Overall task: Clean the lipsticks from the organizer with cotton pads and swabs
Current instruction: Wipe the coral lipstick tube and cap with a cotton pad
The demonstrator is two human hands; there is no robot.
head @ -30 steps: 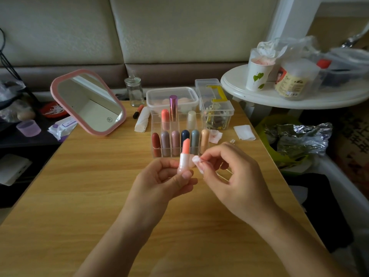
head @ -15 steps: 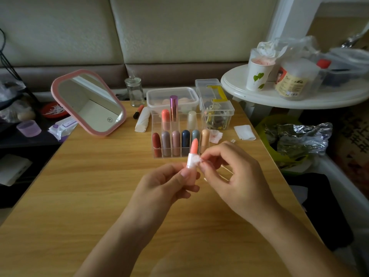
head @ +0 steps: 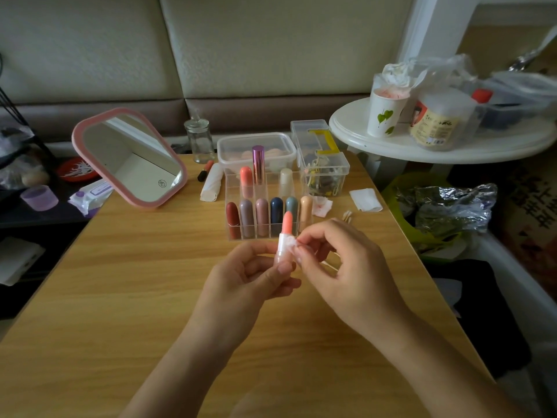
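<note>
Since a second ago the lipstick (head: 286,226) has shifted right, and the cotton pad (head: 291,241) now presses its white collar. My left hand (head: 241,280) grips the tube near upright over the tabletop (head: 120,282), coral tip up, just before the organizer (head: 231,234); my right hand (head: 346,273) pinches the pad. I count nine lipsticks (head: 262,215) standing in the organizer: six in front, three behind. Fingers hide the tube's base and most of the pad.

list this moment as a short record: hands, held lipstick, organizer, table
left hand: grips coral lipstick upright by its white base
right hand: pinches a white cotton piece against the lipstick's collar
organizer: clear, behind the hands; six lipsticks in front row, three behind
table: pink mirror at left, used pad right of organizer
</note>
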